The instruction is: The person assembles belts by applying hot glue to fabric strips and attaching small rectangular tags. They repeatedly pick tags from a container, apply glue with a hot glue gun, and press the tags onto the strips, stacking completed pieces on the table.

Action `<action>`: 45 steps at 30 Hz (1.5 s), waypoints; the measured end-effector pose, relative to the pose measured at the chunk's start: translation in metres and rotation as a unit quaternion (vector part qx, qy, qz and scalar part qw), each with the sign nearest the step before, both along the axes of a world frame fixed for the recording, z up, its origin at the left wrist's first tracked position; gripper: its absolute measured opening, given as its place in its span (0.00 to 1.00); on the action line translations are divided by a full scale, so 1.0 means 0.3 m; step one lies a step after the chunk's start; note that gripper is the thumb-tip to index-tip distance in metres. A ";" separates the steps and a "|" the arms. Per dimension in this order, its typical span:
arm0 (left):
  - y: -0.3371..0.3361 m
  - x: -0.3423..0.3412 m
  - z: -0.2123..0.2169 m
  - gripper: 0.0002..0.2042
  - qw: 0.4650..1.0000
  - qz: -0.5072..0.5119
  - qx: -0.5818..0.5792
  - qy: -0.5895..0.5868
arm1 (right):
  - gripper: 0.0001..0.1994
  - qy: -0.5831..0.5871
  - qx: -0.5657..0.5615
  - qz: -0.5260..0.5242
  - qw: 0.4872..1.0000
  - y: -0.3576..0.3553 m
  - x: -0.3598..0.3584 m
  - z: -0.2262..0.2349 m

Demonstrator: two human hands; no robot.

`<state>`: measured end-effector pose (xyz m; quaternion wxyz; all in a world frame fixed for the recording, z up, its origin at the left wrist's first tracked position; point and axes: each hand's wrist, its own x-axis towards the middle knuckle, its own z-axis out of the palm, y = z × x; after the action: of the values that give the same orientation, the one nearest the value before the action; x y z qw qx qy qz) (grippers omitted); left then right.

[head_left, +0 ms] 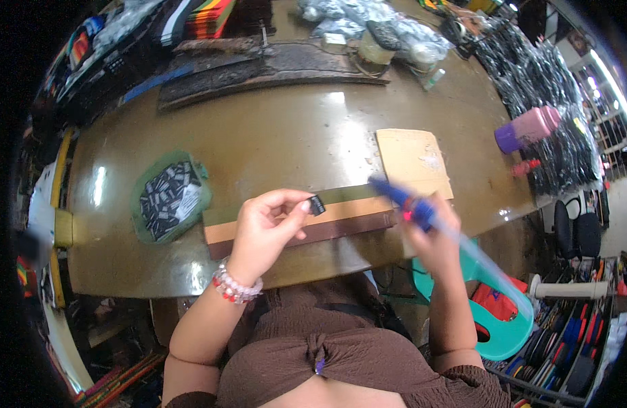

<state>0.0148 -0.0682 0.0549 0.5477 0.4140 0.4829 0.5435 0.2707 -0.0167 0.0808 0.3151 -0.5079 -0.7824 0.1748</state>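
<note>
Between the thumb and fingertips of my left hand (276,214) is a small black label (317,205) with pale markings. My right hand (432,234) is wrapped round a blue glue gun (412,205), blurred, its nozzle toward the left and a long translucent glue stick (494,268) trailing behind. Beneath both hands lies a flat strip (347,224) with green, orange and brown bands; my hands cover parts of it. To the left of my left hand, a green bag (203,183) stands open, full of small black labels (169,194).
A tan cardboard piece (409,153) with whitish residue lies beyond my right hand. Dark worn boards (273,68) and plastic-wrapped bundles (402,41) line the table's far side. A pink and purple bottle (528,129) is at the right; a teal stool (507,333) stands below.
</note>
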 end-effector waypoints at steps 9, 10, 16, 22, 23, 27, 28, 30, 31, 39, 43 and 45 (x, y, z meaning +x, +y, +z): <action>-0.014 0.028 -0.006 0.07 0.995 -0.039 -0.053 -0.073 | 0.26 -0.034 0.041 -0.275 0.960 0.334 0.138 -0.248; -0.016 0.027 -0.007 0.07 0.994 -0.049 -0.057 -0.081 | 0.26 -0.089 0.075 -0.303 0.946 0.309 0.138 -0.240; -0.029 0.045 -0.001 0.08 0.962 -0.117 -0.135 -0.206 | 0.12 0.082 0.247 -0.147 0.954 0.026 0.034 -0.147; -0.053 0.092 0.014 0.06 0.944 -0.173 -0.133 -0.249 | 0.11 0.018 0.376 0.119 0.919 -0.067 -0.082 -0.100; -0.056 0.091 0.013 0.07 0.946 -0.171 -0.142 -0.238 | 0.12 0.022 0.376 0.133 0.917 -0.060 -0.092 -0.092; -0.074 0.085 0.002 0.08 0.946 -0.165 -0.148 -0.237 | 0.12 0.012 0.386 0.204 0.900 -0.036 -0.110 -0.065; -0.078 0.086 -0.001 0.08 0.945 -0.165 -0.153 -0.239 | 0.12 0.007 0.379 0.209 0.902 -0.036 -0.111 -0.064; -0.083 0.086 -0.009 0.08 0.946 -0.171 -0.154 -0.226 | 0.12 -0.003 0.382 0.224 0.897 -0.040 -0.107 -0.072; -0.084 0.088 -0.013 0.08 0.948 -0.173 -0.161 -0.214 | 0.10 0.006 0.363 0.229 0.903 -0.042 -0.103 -0.080; -0.005 0.063 -0.068 0.18 0.795 -0.117 0.219 0.553 | 0.06 0.647 -0.128 0.064 0.749 -0.005 0.036 -0.134; 0.046 0.021 -0.054 0.17 0.807 -0.184 0.228 0.512 | 0.06 0.677 -0.300 0.127 0.660 -0.108 0.032 -0.191; 0.053 0.021 -0.031 0.16 0.829 -0.202 0.210 0.478 | 0.06 0.638 -0.358 0.129 0.670 -0.164 -0.019 -0.238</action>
<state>0.0210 -0.0524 0.0457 0.2460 0.8153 0.4644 0.2431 0.2650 -0.0659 0.0093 0.5059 -0.2404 -0.3257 0.7617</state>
